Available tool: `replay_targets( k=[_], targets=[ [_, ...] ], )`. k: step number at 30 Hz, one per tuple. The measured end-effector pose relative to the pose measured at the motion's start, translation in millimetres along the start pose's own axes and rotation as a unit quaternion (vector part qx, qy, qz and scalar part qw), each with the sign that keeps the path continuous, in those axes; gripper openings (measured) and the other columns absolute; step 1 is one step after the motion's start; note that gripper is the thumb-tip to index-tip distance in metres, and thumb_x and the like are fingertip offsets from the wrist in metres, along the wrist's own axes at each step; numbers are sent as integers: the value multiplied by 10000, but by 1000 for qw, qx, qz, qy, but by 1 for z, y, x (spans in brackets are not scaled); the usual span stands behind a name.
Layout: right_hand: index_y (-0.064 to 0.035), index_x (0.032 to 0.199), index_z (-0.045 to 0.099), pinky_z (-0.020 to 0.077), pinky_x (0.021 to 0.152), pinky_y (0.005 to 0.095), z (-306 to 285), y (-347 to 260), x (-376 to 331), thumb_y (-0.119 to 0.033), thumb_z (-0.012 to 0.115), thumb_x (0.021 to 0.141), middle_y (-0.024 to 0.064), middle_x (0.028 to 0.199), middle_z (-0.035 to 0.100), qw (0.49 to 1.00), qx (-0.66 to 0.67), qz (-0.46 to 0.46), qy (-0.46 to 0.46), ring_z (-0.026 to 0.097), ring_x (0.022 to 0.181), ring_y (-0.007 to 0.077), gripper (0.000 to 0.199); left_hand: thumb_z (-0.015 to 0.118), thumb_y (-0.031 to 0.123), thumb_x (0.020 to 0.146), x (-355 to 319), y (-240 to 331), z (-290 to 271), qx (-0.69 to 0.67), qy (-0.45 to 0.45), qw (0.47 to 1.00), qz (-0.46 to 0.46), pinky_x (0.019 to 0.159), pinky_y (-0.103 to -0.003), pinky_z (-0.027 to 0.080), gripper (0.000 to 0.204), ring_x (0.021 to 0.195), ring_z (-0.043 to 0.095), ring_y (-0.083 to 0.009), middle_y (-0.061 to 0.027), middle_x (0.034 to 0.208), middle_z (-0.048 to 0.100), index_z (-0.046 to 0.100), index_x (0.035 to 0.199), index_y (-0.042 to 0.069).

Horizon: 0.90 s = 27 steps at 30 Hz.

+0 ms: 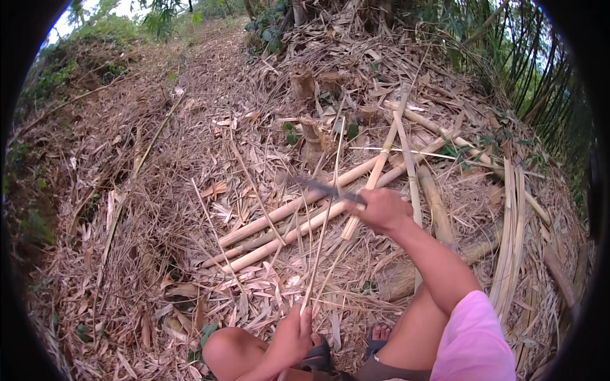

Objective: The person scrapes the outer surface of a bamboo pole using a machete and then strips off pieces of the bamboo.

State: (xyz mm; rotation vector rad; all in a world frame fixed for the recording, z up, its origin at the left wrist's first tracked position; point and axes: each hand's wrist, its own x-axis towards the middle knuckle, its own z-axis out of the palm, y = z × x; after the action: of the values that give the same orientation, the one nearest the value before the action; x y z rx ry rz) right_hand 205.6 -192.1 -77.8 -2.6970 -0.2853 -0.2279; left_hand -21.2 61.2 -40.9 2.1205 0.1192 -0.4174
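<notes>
My left hand [291, 336] is closed round the lower part of a thin, pale bamboo strip [316, 254]. The strip slants up and away from me over the ground. Closed on the handle of a knife, my right hand [383, 209] is held out in front of me. The knife's dark blade [321, 187] points left and crosses the strip; whether the two touch I cannot tell. Beyond and below the blade lie peeled bamboo poles [279, 219] side by side. A split bamboo piece [372, 181] with a frayed near end rests across them, close to my right hand.
Dry leaves and husks [159, 254] cover the ground. Several cut stumps [311, 136] stand ahead. To the right lie a bundle of long split strips [510, 235] and a thick bamboo log [438, 209]. My knees and sandalled feet [318, 355] are at the near edge.
</notes>
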Motion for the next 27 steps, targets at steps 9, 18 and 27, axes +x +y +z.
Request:
replay_targets(
  k=[9,18,27],
  targets=[
    [-82,803,709,523,677,482,-4,36,15,-640,408,942,188,736,670,997,17,60,45,666,724,385,650,373,361,1055,-23,-23,11,3,-27,997,77,491,-327,403,403,514,486,-165,-40,595,482,497,842,41],
    [39,899,718,478,848,487,-28,149,10,-746,261,919,318,883,661,911,96,369,157,649,914,446,909,419,365,1040,-29,-15,1,-102,-108,988,30,551,-343,412,312,579,485,-190,-62,668,516,526,988,75],
    [36,615,578,424,569,413,-22,30,4,-639,359,973,160,557,543,936,298,153,112,563,565,257,795,369,391,1044,31,21,-12,-477,-183,853,-107,379,-266,404,387,407,450,-135,-87,683,504,485,1148,37]
  ],
)
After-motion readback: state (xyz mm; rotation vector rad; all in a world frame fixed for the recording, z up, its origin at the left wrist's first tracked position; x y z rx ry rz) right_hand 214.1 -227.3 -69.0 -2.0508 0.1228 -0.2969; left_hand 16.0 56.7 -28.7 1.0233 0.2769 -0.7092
